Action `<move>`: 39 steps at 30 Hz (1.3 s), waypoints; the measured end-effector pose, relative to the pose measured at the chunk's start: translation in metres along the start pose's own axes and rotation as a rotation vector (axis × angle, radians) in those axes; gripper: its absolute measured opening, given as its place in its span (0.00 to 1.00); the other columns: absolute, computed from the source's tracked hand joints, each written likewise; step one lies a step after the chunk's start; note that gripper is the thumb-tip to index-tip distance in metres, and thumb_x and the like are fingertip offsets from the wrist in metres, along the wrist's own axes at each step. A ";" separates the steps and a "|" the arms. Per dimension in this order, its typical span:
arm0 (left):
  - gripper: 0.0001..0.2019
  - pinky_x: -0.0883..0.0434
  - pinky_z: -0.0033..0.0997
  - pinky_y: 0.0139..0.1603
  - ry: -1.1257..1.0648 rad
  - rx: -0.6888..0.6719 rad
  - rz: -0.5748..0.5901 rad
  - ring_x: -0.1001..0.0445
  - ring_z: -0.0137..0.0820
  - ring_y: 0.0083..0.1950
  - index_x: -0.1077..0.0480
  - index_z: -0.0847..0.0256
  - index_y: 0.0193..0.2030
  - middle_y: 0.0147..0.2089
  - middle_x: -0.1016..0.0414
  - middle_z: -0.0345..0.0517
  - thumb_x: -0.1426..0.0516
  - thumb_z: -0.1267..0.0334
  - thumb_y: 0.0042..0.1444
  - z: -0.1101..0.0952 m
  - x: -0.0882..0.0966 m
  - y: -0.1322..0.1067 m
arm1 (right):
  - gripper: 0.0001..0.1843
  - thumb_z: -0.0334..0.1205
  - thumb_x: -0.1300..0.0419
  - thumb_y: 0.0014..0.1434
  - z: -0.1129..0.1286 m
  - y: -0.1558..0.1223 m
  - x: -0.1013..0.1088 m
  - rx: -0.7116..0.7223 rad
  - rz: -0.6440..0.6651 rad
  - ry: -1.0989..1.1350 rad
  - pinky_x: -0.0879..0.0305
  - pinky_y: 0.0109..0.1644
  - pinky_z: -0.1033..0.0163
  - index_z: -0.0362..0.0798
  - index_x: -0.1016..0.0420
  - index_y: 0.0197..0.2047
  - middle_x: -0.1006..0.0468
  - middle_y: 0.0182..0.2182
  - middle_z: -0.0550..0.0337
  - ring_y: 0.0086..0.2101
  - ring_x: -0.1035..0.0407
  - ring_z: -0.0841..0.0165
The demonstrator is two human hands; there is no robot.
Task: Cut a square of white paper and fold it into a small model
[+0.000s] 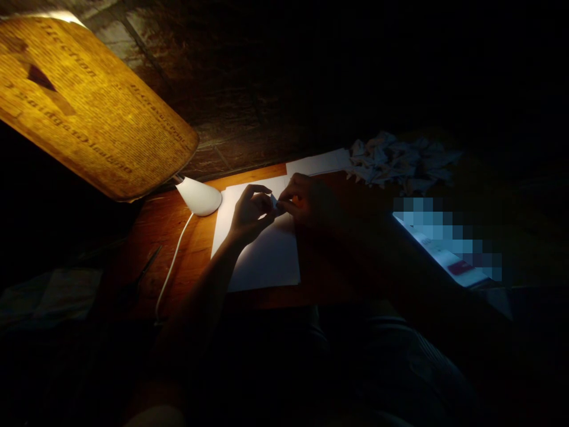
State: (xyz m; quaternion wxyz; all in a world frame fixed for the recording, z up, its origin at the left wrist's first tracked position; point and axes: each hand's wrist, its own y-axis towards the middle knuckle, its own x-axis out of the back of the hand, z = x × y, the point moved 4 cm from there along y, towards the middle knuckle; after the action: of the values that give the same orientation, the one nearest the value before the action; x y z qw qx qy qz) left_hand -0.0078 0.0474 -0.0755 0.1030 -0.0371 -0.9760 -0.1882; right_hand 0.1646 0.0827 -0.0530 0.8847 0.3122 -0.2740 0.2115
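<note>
Over a white sheet of paper on the wooden table, my two hands meet around a small folded piece of paper. My left hand is curled, its thumb and fingers closed on the left side of the piece. From the other side, my right hand pinches the piece between thumb and fingertips; much of this hand lies in shadow. The piece is tiny in view and partly covered by fingers, so its exact shape is hard to tell.
A lamp with a printed yellow shade and white base stands left, its white cord running down. Dim scissors lie beside it. Behind are more paper and a heap of folded papers. A lit screen is right.
</note>
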 end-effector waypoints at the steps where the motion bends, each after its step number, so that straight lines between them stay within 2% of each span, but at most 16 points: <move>1: 0.22 0.25 0.28 0.34 -0.013 -0.012 -0.012 0.25 0.26 0.32 0.34 0.55 0.48 0.33 0.25 0.36 0.29 0.63 0.51 0.000 0.000 0.000 | 0.06 0.40 0.34 0.63 0.001 0.000 0.001 0.001 0.003 0.004 0.42 0.41 0.59 0.47 0.19 0.35 0.27 0.38 0.56 0.36 0.33 0.66; 4: 0.20 0.25 0.26 0.33 -0.053 -0.060 -0.055 0.26 0.25 0.31 0.32 0.57 0.43 0.32 0.26 0.36 0.28 0.62 0.49 0.004 0.002 0.001 | 0.07 0.42 0.34 0.63 0.002 -0.001 0.004 0.016 -0.013 0.022 0.41 0.40 0.59 0.48 0.19 0.40 0.27 0.38 0.56 0.35 0.33 0.66; 8: 0.14 0.23 0.29 0.36 -0.008 -0.038 -0.036 0.24 0.27 0.33 0.29 0.61 0.35 0.32 0.25 0.41 0.29 0.59 0.50 0.012 0.002 -0.001 | 0.14 0.36 0.33 0.61 0.005 -0.002 0.005 0.073 -0.023 0.060 0.39 0.40 0.59 0.52 0.20 0.50 0.27 0.42 0.57 0.36 0.33 0.66; 12: 0.14 0.24 0.29 0.32 0.015 0.029 -0.050 0.24 0.27 0.30 0.26 0.62 0.37 0.31 0.23 0.43 0.30 0.56 0.52 0.011 0.005 -0.001 | 0.05 0.37 0.34 0.64 0.006 -0.001 0.004 0.108 0.055 0.087 0.40 0.39 0.60 0.53 0.19 0.44 0.29 0.41 0.58 0.35 0.34 0.67; 14: 0.15 0.24 0.28 0.31 -0.012 0.033 -0.094 0.25 0.27 0.30 0.25 0.61 0.40 0.32 0.23 0.42 0.30 0.56 0.52 0.008 0.007 0.000 | 0.02 0.38 0.34 0.64 0.005 0.000 0.005 0.106 0.038 0.082 0.40 0.39 0.60 0.51 0.19 0.41 0.30 0.39 0.59 0.34 0.35 0.69; 18: 0.17 0.25 0.26 0.32 -0.048 0.059 -0.176 0.25 0.26 0.31 0.25 0.60 0.39 0.32 0.24 0.40 0.27 0.57 0.46 0.003 0.009 0.002 | 0.03 0.39 0.33 0.64 0.002 0.001 0.004 0.152 -0.024 0.071 0.41 0.38 0.61 0.51 0.19 0.42 0.31 0.40 0.59 0.33 0.37 0.70; 22: 0.18 0.27 0.25 0.31 -0.078 0.108 -0.190 0.26 0.26 0.30 0.25 0.60 0.37 0.30 0.25 0.40 0.25 0.59 0.42 0.000 0.007 0.003 | 0.03 0.37 0.34 0.65 0.001 -0.001 0.000 0.175 0.001 0.077 0.42 0.36 0.62 0.50 0.18 0.42 0.30 0.39 0.60 0.33 0.36 0.71; 26: 0.17 0.31 0.23 0.28 -0.109 0.118 -0.217 0.30 0.24 0.27 0.26 0.60 0.36 0.27 0.27 0.38 0.25 0.62 0.42 -0.004 0.008 0.003 | 0.03 0.36 0.34 0.64 0.003 -0.001 0.001 0.182 0.017 0.093 0.41 0.37 0.63 0.50 0.17 0.39 0.29 0.39 0.59 0.35 0.35 0.70; 31: 0.19 0.30 0.22 0.29 -0.139 0.074 -0.247 0.28 0.23 0.29 0.29 0.59 0.34 0.30 0.27 0.37 0.25 0.62 0.41 -0.006 0.007 0.002 | 0.02 0.33 0.35 0.63 0.003 -0.001 0.001 0.165 0.066 0.082 0.39 0.38 0.62 0.48 0.20 0.40 0.29 0.42 0.57 0.37 0.34 0.69; 34: 0.19 0.28 0.23 0.30 -0.143 0.058 -0.233 0.27 0.24 0.30 0.31 0.59 0.34 0.31 0.27 0.38 0.26 0.62 0.43 -0.007 0.003 0.002 | 0.02 0.32 0.36 0.61 0.004 -0.002 0.002 0.193 0.070 0.047 0.38 0.40 0.61 0.47 0.22 0.37 0.30 0.44 0.55 0.39 0.33 0.67; 39: 0.16 0.26 0.25 0.31 -0.171 0.064 -0.200 0.26 0.25 0.31 0.31 0.59 0.35 0.31 0.25 0.39 0.28 0.63 0.47 -0.004 -0.003 0.000 | 0.03 0.31 0.39 0.60 0.006 -0.004 0.000 0.164 0.059 -0.038 0.38 0.39 0.59 0.47 0.28 0.37 0.30 0.47 0.52 0.39 0.33 0.65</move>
State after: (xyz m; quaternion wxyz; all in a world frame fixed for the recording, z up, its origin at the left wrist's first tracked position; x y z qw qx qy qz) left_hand -0.0038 0.0461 -0.0729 0.0011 0.0478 -0.9856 -0.1623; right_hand 0.1645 0.0757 -0.0509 0.8442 0.3795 -0.2815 0.2531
